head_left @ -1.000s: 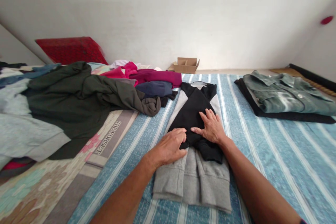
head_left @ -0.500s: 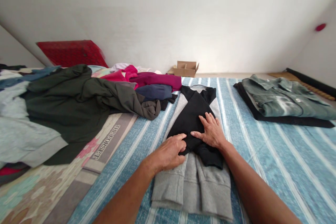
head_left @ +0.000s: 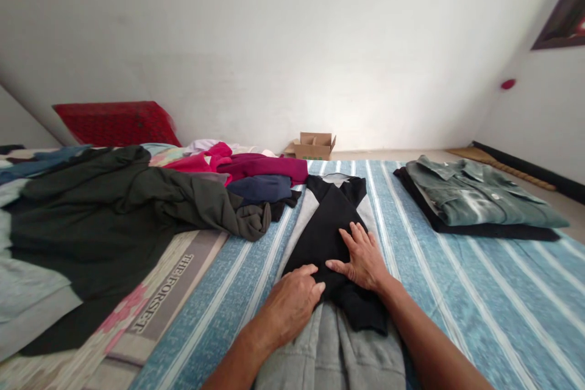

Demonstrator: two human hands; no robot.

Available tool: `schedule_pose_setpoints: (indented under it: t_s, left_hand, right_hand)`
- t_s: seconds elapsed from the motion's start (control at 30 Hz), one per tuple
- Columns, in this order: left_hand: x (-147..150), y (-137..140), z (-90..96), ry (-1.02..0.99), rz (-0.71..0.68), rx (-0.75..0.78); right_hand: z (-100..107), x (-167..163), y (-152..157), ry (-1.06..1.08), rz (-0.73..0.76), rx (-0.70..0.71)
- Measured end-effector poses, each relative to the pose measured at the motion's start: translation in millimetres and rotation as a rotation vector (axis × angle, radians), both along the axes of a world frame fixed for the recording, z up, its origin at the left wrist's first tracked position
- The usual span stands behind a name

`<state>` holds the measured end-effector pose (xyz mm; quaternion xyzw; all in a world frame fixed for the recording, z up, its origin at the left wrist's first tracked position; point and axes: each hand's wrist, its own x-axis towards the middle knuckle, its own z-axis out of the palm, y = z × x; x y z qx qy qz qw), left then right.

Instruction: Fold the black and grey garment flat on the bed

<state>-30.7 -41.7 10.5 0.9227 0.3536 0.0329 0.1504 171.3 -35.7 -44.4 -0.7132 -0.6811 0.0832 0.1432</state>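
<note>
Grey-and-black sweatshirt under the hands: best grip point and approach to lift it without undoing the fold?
Probably the grey hem end nearest the camera on the grey-and-black sweatshirt, coming from the near side. It lies flat on the striped sheet, black sleeves crossed on top; the left hand and right hand press the middle.

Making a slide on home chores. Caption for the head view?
Both hands, left hand and right hand, press flat on a grey-and-black sweatshirt.
</note>
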Motion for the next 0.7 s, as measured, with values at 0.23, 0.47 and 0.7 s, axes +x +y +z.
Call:
schedule_pose_setpoints:
  t_s: [0.23, 0.47, 0.7]
  left_hand:
    - [4.2, -3.0, -0.8, -0.036, 0.171, -0.023]
    - [4.1, -3.1, 1.2, -0.018, 0.182, -0.046]
    - [2.6, -2.6, -3.7, -0.02, 0.159, -0.018]
  right_hand:
    - [3.0, -1.3, 0.1, 0.011, 0.002, -0.007]
    - [3.5, -2.0, 0.1, 0.043, -0.001, -0.015]
    - [2.5, -2.5, 0.6, 0.045, -0.004, -0.008]
